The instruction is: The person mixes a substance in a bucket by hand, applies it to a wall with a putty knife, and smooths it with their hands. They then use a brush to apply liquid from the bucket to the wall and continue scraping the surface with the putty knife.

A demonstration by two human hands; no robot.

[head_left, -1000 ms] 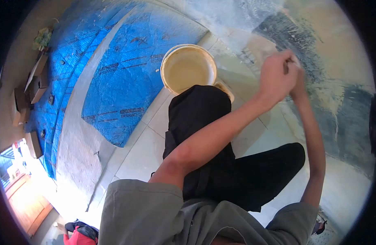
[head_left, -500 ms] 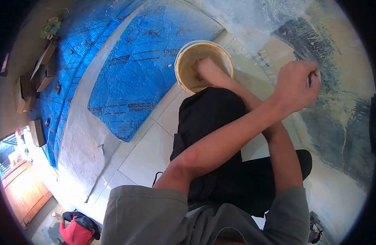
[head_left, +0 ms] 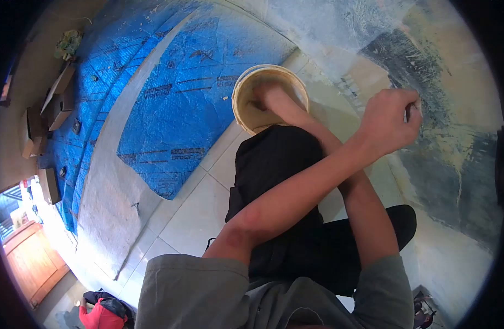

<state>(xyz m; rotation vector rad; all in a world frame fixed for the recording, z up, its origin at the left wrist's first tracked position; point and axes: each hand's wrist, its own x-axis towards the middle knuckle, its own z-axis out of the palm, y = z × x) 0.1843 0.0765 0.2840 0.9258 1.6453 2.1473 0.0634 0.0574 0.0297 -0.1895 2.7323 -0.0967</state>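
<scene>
My arms are crossed over my black-trousered knee [head_left: 276, 164]. My left hand [head_left: 391, 118] is raised near the wall on the right, its fingers curled closed with a dark gap beside the thumb. Whatever it holds, if anything, is hidden. Inside a pale plastic bucket [head_left: 302, 93] on the floor is my right hand [head_left: 269, 94], slightly blurred, with the fingers bent in towards the bucket's left inner side. I cannot make out what is in those fingers. The bucket's inner wall has a yellowish-beige coating.
A patchy grey and beige wall [head_left: 449, 148] rises close on my right. Blue printed sheeting [head_left: 170, 109] covers the floor at the left, beside white tiles [head_left: 200, 205]. Cardboard boxes [head_left: 60, 104] stand farther left. A person in red [head_left: 103, 315] is at the lower left.
The view has shifted slightly. My right hand has moved a little left within the bucket. My left hand remains raised and curled near the wall.
</scene>
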